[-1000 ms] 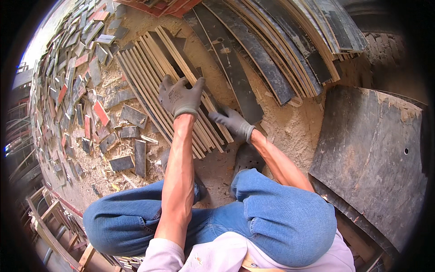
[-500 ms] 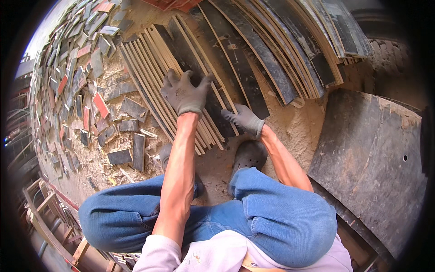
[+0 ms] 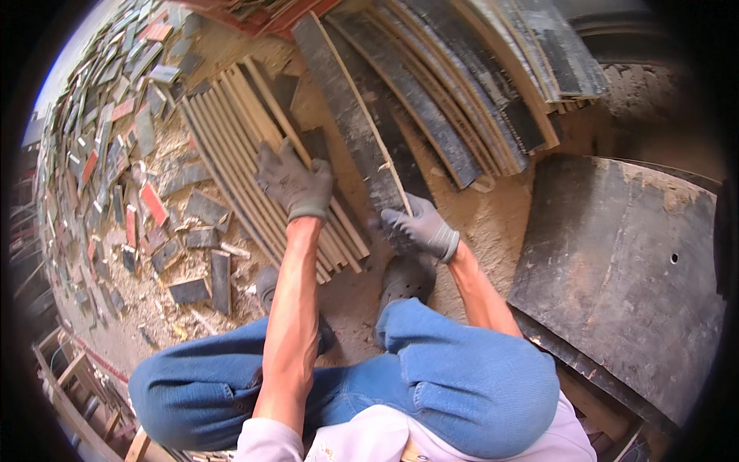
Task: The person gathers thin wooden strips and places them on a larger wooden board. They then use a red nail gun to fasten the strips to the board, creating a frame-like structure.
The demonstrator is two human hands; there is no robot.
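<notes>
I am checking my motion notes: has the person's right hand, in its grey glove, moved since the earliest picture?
Yes. The grey-gloved right hand has moved rightward, closer to the large, flat, dark panel at the right.

Scattered board scraps (image 3: 154, 204) at left, a large dark panel (image 3: 612, 266) with a hole (image 3: 674, 259) at right.

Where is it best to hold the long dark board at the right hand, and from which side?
Probably at its near end, coming from the right: the long dark board is narrow, and its pale right edge shows along most of its length. The right hand is on that end.
</notes>
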